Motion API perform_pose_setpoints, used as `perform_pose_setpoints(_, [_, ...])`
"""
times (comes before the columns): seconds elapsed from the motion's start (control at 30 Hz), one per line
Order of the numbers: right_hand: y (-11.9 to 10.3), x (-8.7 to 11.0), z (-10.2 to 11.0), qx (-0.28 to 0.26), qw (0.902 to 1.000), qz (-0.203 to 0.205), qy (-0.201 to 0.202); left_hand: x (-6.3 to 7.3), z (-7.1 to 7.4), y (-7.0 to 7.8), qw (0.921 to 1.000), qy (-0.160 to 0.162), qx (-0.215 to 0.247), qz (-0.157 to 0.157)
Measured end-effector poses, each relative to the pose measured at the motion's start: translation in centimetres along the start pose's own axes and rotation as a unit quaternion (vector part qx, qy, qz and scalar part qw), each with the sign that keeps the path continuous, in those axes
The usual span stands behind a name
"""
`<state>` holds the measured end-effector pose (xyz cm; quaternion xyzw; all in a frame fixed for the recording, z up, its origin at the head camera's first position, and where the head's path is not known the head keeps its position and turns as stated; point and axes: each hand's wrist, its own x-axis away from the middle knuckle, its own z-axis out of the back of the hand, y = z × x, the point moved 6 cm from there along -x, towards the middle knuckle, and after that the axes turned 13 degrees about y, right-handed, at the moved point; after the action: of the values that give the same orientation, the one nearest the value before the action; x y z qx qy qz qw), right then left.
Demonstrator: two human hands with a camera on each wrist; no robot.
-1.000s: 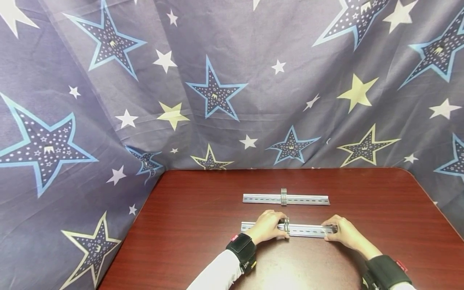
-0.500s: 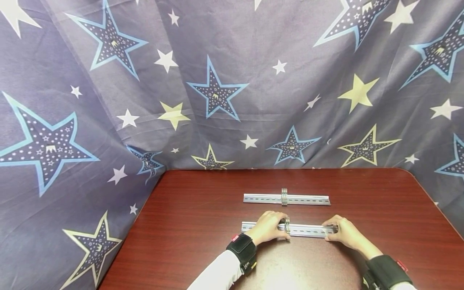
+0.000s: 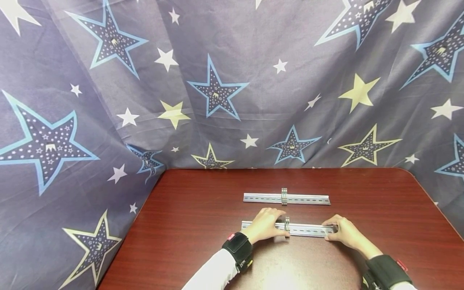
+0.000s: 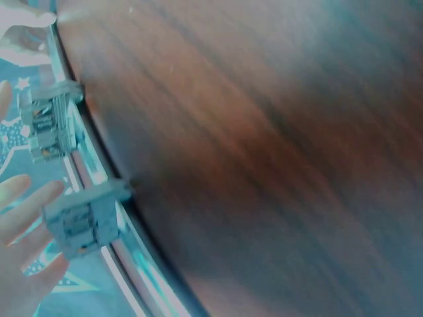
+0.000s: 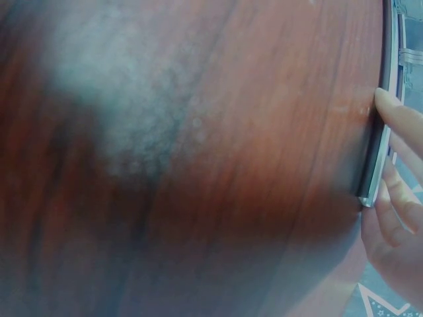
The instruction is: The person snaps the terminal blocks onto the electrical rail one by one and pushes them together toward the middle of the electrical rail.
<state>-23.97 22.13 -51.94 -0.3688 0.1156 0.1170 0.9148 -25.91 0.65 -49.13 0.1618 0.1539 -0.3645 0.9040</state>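
Note:
A slotted metal DIN rail [image 3: 308,230] lies across the table in front of me. My right hand [image 3: 342,231] grips its right end, thumb on the near edge and fingers behind, as the right wrist view shows. My left hand [image 3: 264,224] reaches over the rail's left part, its fingers loose and spread. Its thumb tip is right at the near end of a thin terminal block [image 3: 287,225] clipped across the rail. In the left wrist view, a group of terminal blocks [image 4: 49,125] and one closer block [image 4: 86,218] sit on the rail; the fingers stand beside the closer one.
Behind lies a second DIN rail [image 3: 308,199] with several terminal blocks [image 3: 284,196] near its middle, roughly parallel to the first. The dark red wooden table [image 3: 195,201] ends at a hanging star-patterned cloth [image 3: 224,133] at the back and left.
My left hand has loosened from the terminal block; its fingers have lifted and spread, and the wrist has shifted slightly left. The right hand and both rails stay in place.

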Motion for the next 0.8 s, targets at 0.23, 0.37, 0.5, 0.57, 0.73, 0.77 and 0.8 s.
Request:
perform_pose_setpoints(0.23, [0.3,0.0,-0.1,0.003,0.9999,-0.008,-0.006,0.5,0.5,-1.4,0.9997,-0.012,-0.016,0.014])
perform_pose_setpoints(0.37, [0.3,0.0,-0.1,-0.002,1.0,-0.005,-0.005,1.1,0.8,-2.2,0.9991,-0.025,-0.023,0.024])
perform_pose_setpoints(0.5, [0.2,-0.1,-0.1,-0.007,0.9999,-0.005,-0.006,1.7,1.4,-2.9,0.9988,-0.03,-0.02,0.034])
perform_pose_setpoints(0.57, [0.2,-0.1,-0.1,-0.002,1.0,-0.006,-0.005,2.0,1.5,-3.2,0.9985,-0.031,-0.019,0.041])
perform_pose_setpoints(0.73, [0.4,0.0,-0.2,0.007,1.0,-0.006,-0.003,2.6,1.5,-4.0,0.9986,-0.02,-0.013,0.048])
perform_pose_setpoints(0.77, [0.4,0.0,-0.2,0.007,1.0,-0.005,-0.003,2.7,1.5,-4.1,0.9987,-0.016,-0.009,0.047])
perform_pose_setpoints(0.8, [0.4,0.0,-0.2,0.007,1.0,-0.006,-0.003,2.8,1.6,-4.1,0.9989,-0.01,-0.004,0.046])
